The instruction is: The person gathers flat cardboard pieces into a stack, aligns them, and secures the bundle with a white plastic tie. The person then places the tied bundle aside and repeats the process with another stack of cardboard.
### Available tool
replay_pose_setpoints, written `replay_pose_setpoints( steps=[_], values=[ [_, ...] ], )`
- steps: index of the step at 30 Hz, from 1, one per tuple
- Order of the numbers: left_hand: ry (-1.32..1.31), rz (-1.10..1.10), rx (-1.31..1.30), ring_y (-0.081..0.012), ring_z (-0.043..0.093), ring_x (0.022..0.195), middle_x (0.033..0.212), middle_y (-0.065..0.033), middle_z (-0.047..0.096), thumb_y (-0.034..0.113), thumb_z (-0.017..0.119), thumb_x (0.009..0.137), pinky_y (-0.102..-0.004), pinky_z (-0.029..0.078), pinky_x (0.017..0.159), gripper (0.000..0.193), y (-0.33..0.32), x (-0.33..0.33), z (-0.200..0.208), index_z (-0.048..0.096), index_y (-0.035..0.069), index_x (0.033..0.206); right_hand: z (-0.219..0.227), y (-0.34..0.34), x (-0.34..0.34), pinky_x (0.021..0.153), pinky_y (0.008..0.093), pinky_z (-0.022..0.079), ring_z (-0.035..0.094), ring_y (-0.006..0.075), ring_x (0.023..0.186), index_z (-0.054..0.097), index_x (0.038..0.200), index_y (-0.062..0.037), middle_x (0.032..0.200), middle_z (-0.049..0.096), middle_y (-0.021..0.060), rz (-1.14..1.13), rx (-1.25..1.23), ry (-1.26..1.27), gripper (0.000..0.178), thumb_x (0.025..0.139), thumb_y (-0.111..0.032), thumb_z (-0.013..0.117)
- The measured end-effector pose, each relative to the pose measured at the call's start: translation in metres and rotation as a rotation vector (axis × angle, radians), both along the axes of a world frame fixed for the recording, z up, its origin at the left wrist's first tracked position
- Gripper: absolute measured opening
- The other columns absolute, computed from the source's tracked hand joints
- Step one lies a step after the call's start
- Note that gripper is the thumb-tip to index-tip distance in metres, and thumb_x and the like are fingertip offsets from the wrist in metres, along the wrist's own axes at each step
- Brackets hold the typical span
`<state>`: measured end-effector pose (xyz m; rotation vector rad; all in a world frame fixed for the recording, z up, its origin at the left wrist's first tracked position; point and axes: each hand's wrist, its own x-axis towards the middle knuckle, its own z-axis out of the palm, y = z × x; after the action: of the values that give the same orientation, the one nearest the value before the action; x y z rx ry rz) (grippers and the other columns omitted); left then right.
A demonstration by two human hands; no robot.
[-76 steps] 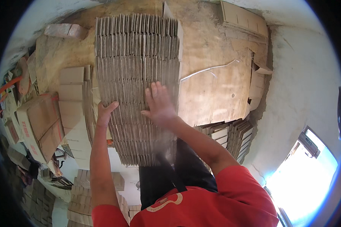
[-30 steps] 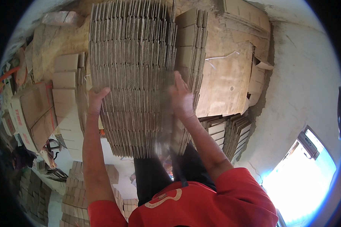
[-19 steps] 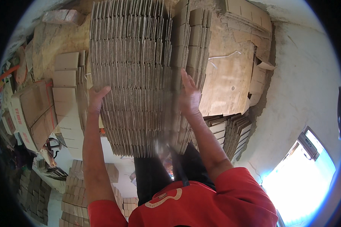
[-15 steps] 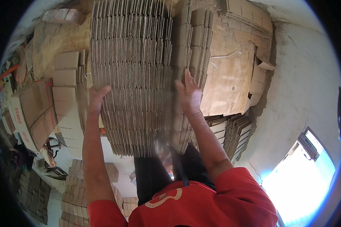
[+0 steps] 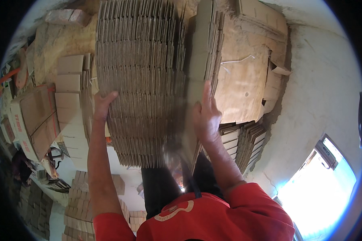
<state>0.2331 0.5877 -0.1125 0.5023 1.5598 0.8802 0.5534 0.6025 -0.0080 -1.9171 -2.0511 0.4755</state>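
Note:
A large bundle of slotted cardboard partition sheets (image 5: 138,80) stands on edge in front of me, its many edges in long rows. My left hand (image 5: 103,105) is against the bundle's left side, thumb over the near edges and the other fingers hidden. To the right, a thinner group of cardboard sheets (image 5: 200,52) leans apart from the main bundle, with a dark, blurred gap between. My right hand (image 5: 208,116) lies along this group's right side, fingers stretched out and thumb toward the sheets' face. Motion smears the lower part of the gap.
Stacked cardboard pieces (image 5: 70,84) and a carton (image 5: 36,120) are at left. A wooden board (image 5: 245,88) with a white cord lies to the right, more cardboard sheets (image 5: 249,138) below it. A plastered wall (image 5: 321,80) and a bright opening (image 5: 317,193) are at far right.
My right hand has moved right and slightly nearer to me. The right-hand sheets have swung together, showing a broad flat face, and the gap looks wider. My left hand stays in place.

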Motion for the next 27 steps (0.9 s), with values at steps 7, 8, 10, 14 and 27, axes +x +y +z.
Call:
replay_pose_setpoints(
  steps=[7,8,10,14,27],
  values=[
    [0.034,-0.025,-0.011,-0.0216,0.061,0.091,0.102,-0.0118,0.063,0.023,0.076,0.071,-0.0344,0.048,0.084,0.053,0.001,0.000,0.000,0.058,-0.005,0.112,-0.030,-0.039,0.001,0.045,0.0353,0.046,0.054,0.0250,0.056,0.030,0.143,-0.0010,0.097,0.059,0.0155,0.072,-0.157,-0.054,0.074,0.072,0.003,0.053],
    [0.042,-0.024,-0.004,-0.0217,0.061,0.091,0.103,-0.0119,0.063,0.023,0.076,0.071,-0.0344,0.048,0.084,0.054,0.000,0.000,-0.002,0.057,-0.005,0.113,-0.038,-0.042,0.001,0.044,0.0350,0.046,0.053,0.0244,0.055,0.030,0.143,-0.0010,0.093,0.057,0.0143,0.089,-0.122,-0.056,0.074,0.072,0.003,0.054],
    [0.058,-0.021,0.010,-0.0220,0.061,0.091,0.103,-0.0121,0.063,0.024,0.076,0.071,-0.0344,0.048,0.084,0.055,-0.001,-0.001,-0.005,0.057,-0.005,0.114,-0.050,-0.043,0.001,0.043,0.0344,0.045,0.052,0.0233,0.053,0.030,0.143,-0.0009,0.085,0.055,0.0119,0.123,-0.052,-0.058,0.075,0.072,0.003,0.055],
    [0.087,-0.011,-0.001,-0.0219,0.061,0.091,0.104,-0.0117,0.063,0.025,0.077,0.070,-0.0341,0.048,0.084,0.058,0.001,0.003,0.003,0.056,-0.005,0.115,-0.058,-0.045,0.002,0.041,0.0328,0.044,0.050,0.0214,0.052,0.030,0.143,0.0003,0.078,0.052,0.0100,0.124,-0.060,-0.048,0.075,0.072,0.002,0.056],
    [0.084,0.018,-0.043,-0.0210,0.061,0.093,0.104,-0.0106,0.063,0.025,0.079,0.068,-0.0345,0.049,0.082,0.066,0.003,0.007,0.010,0.052,-0.005,0.119,-0.073,-0.002,0.070,0.105,0.0399,0.033,0.041,0.0290,0.127,0.028,0.141,0.0054,0.141,0.039,0.0217,-0.533,-0.348,0.905,0.078,0.086,-0.036,0.063]
  ],
)
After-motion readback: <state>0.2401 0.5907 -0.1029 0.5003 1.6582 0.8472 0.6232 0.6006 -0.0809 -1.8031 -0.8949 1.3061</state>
